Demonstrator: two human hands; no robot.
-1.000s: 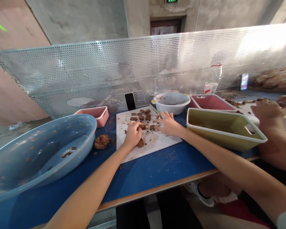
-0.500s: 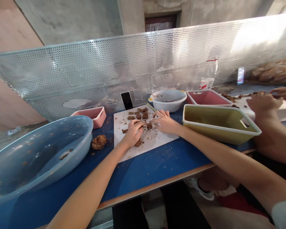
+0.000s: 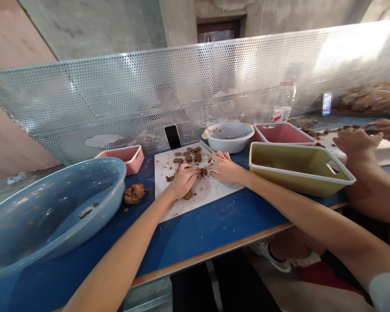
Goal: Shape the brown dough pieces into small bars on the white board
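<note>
On a white board (image 3: pixel 172 210), my left hand (image 3: pixel 182 181) has its fingers bent over a small brown piece (image 3: pixel 202 173). My right hand (image 3: pixel 225 168) comes from the other side, its fingers curled against the same crumbly piece; the fingertips partly hide the hold. Another brown lump (image 3: pixel 188 195) lies under and beside my left wrist. Behind the hands, several short brown pieces (image 3: pixel 188 159) rest in rough rows among crumbs. A larger knobbly brown lump (image 3: pixel 134 193) sits on the blue table left of the board.
A big blue basin (image 3: pixel 117 173) and a small pink bin (image 3: pixel 135 161) stand left. Behind stand a phone (image 3: pixel 172 137) and white bowl (image 3: pixel 229 145). An olive bin (image 3: pixel 295 177), pink bin (image 3: pixel 284 126) and bottle (image 3: pixel 283 104) are right, beside another person's hands (image 3: pixel 359 141).
My left fingers have shifted slightly right and now reach closer to my right fingers over the brown piece. The camera view has moved a little.
</note>
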